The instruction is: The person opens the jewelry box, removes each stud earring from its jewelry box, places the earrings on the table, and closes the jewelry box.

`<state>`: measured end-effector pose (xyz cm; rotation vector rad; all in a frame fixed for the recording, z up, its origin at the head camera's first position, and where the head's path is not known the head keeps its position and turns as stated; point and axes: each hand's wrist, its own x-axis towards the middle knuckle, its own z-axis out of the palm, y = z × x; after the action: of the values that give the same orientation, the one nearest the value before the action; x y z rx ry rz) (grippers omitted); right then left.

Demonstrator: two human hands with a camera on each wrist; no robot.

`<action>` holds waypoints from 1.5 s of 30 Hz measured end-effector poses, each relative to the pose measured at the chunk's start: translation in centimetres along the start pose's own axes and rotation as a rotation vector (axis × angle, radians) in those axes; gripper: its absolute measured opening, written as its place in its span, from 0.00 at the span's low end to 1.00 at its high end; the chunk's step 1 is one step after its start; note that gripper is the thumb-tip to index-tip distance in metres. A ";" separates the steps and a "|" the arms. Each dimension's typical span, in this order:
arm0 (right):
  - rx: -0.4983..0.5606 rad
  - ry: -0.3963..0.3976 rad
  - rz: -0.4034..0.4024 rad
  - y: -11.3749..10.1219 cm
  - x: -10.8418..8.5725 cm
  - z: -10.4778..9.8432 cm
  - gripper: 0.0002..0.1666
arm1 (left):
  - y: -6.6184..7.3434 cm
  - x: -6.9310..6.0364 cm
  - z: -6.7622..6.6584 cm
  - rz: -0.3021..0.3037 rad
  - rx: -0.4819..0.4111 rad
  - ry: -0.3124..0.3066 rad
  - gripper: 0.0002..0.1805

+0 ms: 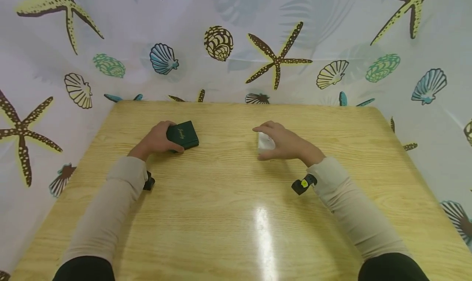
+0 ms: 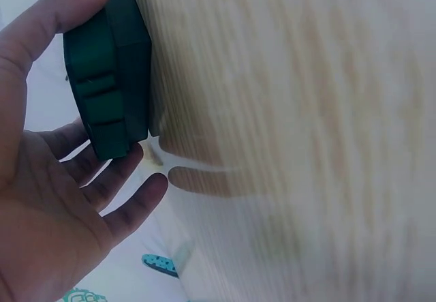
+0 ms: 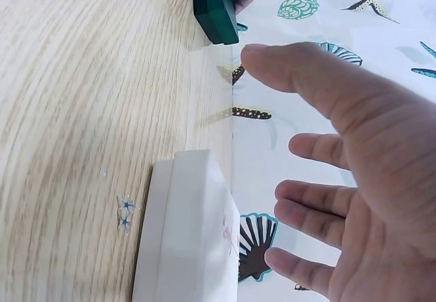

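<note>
The person's left hand (image 1: 156,138) holds a dark green box (image 1: 183,134) between thumb and fingers, at the far left part of the wooden table (image 1: 221,182); whether the box touches the wood is hard to tell. Well to the right, two small star-shaped trinkets (image 3: 126,211) lie just beside a white box (image 1: 264,143). The right hand (image 1: 284,142) is spread wide around that box, fingers apart from it.

Box (image 1: 183,134) left, second box (image 1: 265,142) right

Screened-off nook, seashell curtain (image 1: 221,80), wooden table (image 1: 214,191)
</note>
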<state>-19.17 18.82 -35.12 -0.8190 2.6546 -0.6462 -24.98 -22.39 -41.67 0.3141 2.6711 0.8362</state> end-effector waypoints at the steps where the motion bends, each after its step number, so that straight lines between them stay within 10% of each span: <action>1: -0.001 -0.003 -0.002 0.0 0.0 0.0 0.50 | 0.2 -0.1 0.1 0.004 -0.001 -0.002 0.54; 45: 0.021 -0.066 -0.099 -3.2 0.5 3.3 0.47 | 11.3 -3.9 8.6 0.231 0.188 -0.101 0.51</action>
<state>-16.82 15.13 -36.41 -0.9534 2.5578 -0.6582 -16.95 -10.07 -40.79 0.7020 2.6556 0.6132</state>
